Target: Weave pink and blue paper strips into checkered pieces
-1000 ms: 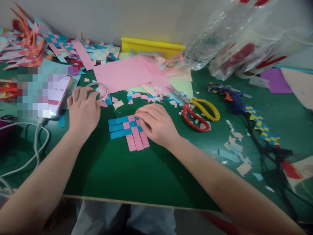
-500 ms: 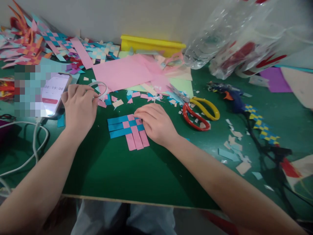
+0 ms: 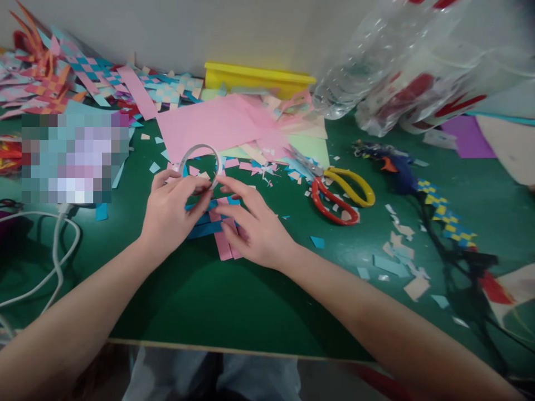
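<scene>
Left hand point(image 3: 167, 214) pinched the pale tape ring point(image 3: 219, 162) kinda upright, probably so its edge faced the right hand point(image 3: 267, 234), whose fingers were loosely spread, nothing clearly gripped. The woven paper strips point(image 3: 223, 246) lay flat right under both, likely for easy reach.

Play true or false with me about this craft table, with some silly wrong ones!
1. The left hand grips a white ring-shaped roll. True.
2. The right hand holds the scissors with red and yellow handles. False: they lie on the green table.
3. A woven blue and pink paper piece is partly hidden by the hands. True.
4. The large pink paper sheet is right of the scissors. False: it is left of them.
</scene>
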`<state>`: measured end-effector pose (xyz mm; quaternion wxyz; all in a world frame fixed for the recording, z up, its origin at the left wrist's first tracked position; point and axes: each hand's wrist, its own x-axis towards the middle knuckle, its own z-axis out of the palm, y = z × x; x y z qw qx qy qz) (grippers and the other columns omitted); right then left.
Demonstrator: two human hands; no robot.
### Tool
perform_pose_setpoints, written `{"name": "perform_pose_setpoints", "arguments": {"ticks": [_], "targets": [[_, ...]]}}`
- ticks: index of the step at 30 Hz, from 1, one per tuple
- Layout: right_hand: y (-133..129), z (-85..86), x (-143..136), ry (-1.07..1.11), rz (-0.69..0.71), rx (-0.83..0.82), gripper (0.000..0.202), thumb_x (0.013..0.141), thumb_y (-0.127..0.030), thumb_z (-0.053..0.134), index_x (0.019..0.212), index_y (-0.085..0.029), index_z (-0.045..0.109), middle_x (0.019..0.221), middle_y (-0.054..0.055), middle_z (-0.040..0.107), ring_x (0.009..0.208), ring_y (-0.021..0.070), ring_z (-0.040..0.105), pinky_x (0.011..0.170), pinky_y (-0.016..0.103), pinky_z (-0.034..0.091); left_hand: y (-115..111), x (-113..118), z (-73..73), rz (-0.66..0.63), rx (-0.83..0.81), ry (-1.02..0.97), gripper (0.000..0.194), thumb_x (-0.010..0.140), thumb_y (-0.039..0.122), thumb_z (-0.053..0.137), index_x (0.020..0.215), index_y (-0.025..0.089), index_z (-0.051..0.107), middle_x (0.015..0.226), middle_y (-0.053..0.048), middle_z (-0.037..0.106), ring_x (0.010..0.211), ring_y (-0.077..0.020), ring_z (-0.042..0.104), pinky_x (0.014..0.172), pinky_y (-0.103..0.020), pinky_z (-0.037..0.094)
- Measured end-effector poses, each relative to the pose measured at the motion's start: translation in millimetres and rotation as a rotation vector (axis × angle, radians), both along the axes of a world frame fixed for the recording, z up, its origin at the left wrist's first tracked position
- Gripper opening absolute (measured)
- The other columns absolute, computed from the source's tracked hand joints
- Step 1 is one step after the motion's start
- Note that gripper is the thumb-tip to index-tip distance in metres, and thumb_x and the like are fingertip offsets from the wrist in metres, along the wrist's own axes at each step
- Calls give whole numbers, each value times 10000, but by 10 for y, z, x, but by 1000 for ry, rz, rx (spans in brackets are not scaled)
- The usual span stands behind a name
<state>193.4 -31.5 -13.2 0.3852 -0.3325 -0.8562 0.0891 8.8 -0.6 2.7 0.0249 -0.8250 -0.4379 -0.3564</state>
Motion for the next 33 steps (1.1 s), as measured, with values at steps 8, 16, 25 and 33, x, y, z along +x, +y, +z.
{"name": "perform_pose_setpoints", "arguments": {"ticks": [8,16,25,33], "targets": [[-14,57,2,277,-140,16,232,854,-107,505,1030,-242,572,1035,57,617,1022,195,596,883,417,520,-26,20,-13,-80,-82,-22,63,857,231,567,894,210,613,780,5,708,721,-144,665,684,-263,517],[-13,55,-15,280,-141,27,202,857,-117,542,1008,-236,602,1043,46,658,1013,177,623,888,385,525,-67,53,-23,-112,-157,2,90,834,260,552,801,196,605,689,3,686,599,-130,631,535,-230,467],[-2,27,-6,303,-189,0,195,839,-118,557,988,-234,603,1036,47,637,927,164,631,855,368,537,-74,60,-6,-119,-131,15,96,826,251,567,759,187,594,660,4,686,553,-120,611,510,-222,440],[19,2,-13,299,-154,-47,151,822,-75,536,870,-204,597,863,11,662,804,128,620,725,294,515,-80,56,-12,-179,-120,24,146,850,278,556,757,175,602,639,0,669,562,-118,603,518,-224,435]]}}
